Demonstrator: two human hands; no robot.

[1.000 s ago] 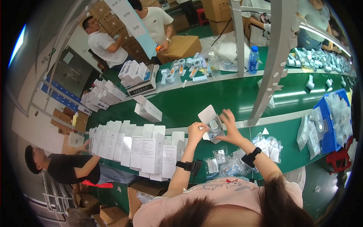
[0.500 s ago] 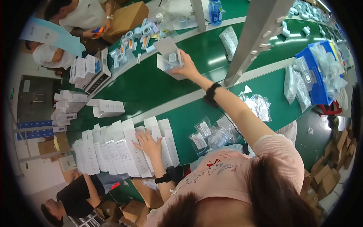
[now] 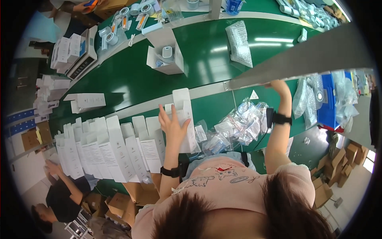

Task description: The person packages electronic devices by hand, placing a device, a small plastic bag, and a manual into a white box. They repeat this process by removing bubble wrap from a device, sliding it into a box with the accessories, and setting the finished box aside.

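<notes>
My left hand (image 3: 174, 126) grips a tall white cardboard box (image 3: 186, 137) with raised flaps, fingers along its left side and thumb across its face. This box stands just right of a packed row of similar white boxes (image 3: 115, 149). On the far side of the rail, an open white box (image 3: 171, 68) holds a small white device and other parts. My right hand (image 3: 279, 85) is beside the slanted metal post (image 3: 302, 55), which partly hides its fingers; whether it holds anything cannot be seen. Clear bags of small parts (image 3: 242, 123) lie between my arms.
A blue bin (image 3: 327, 101) with bubble-wrapped packs stands at the right. A bubble-wrap pouch (image 3: 238, 44) lies on the green bench. Another white box (image 3: 85, 102) lies at the left. A co-worker (image 3: 65, 195) is at the lower left; cartons (image 3: 336, 167) are piled at the right.
My right hand has let go of the open box, now standing on the bench, and moved right to the post. My left hand has shifted one white box rightward, away from the row.
</notes>
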